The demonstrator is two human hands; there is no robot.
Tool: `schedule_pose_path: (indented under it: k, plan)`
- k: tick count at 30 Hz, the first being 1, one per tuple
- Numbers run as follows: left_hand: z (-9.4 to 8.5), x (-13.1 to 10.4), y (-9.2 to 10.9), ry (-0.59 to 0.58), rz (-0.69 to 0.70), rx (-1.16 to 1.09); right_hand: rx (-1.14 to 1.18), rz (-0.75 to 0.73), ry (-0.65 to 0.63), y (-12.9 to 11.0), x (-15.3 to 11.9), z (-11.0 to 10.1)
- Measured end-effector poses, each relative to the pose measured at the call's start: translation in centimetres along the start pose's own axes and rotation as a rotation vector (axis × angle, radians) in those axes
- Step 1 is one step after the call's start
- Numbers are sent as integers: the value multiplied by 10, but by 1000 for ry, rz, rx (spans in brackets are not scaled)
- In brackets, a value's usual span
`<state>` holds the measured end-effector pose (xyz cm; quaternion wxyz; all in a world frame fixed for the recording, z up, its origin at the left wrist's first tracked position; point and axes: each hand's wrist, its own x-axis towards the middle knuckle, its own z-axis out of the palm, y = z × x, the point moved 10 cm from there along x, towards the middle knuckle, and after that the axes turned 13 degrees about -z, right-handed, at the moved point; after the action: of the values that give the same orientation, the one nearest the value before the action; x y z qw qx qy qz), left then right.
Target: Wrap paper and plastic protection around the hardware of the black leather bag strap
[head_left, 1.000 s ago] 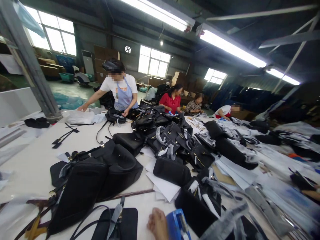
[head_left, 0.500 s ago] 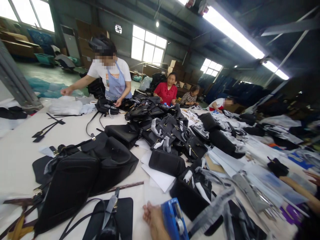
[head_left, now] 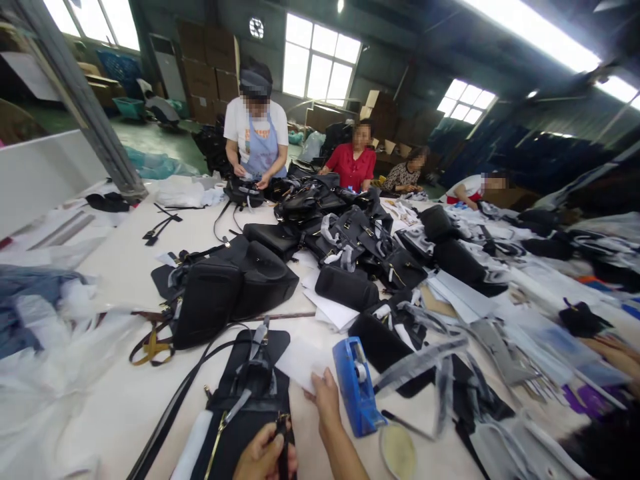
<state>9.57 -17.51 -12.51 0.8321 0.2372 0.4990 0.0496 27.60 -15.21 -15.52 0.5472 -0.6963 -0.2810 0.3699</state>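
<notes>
Black, gold-zipped bag [head_left: 253, 417] lies lower centre on the white desk [head_left: 125, 280]; the left hand [head_left: 265, 453], newly in view, closes its fingers on a slim black strap [head_left: 283, 433]; the right hand [head_left: 326, 393] pinches a thin white sheet [head_left: 303, 360], so both are occupied.
</notes>
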Motion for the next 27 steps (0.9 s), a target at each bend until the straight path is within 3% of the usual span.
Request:
schedule_pose_path:
  k: [3,6,9,12,15,20,22,24,27]
  plan:
    - [-9,-24,26,67,245,171,-106,-18,-112,-14,-35,-3]
    - [-8,-61,50,194,483,445,-429,-200,-253,-48,-60,-18]
    - [6,-80,56,200,528,572,-595,-291,-522,-77,-72,-12]
    - [27,-80,52,41,491,590,-515,-313,-740,-103,-78,11]
    - [28,-73,49,-12,456,539,-304,-309,-649,-119,-75,25]
    - [2,-63,42,87,455,431,200,-84,-398,-82,-98,36]
    - [-3,-61,34,104,441,393,173,-129,-331,-72,-109,32]
    - [-7,-59,28,140,420,350,-6,-206,-258,-69,-113,22]
    - [-6,-56,25,170,408,319,-218,-257,-251,-70,-113,13]
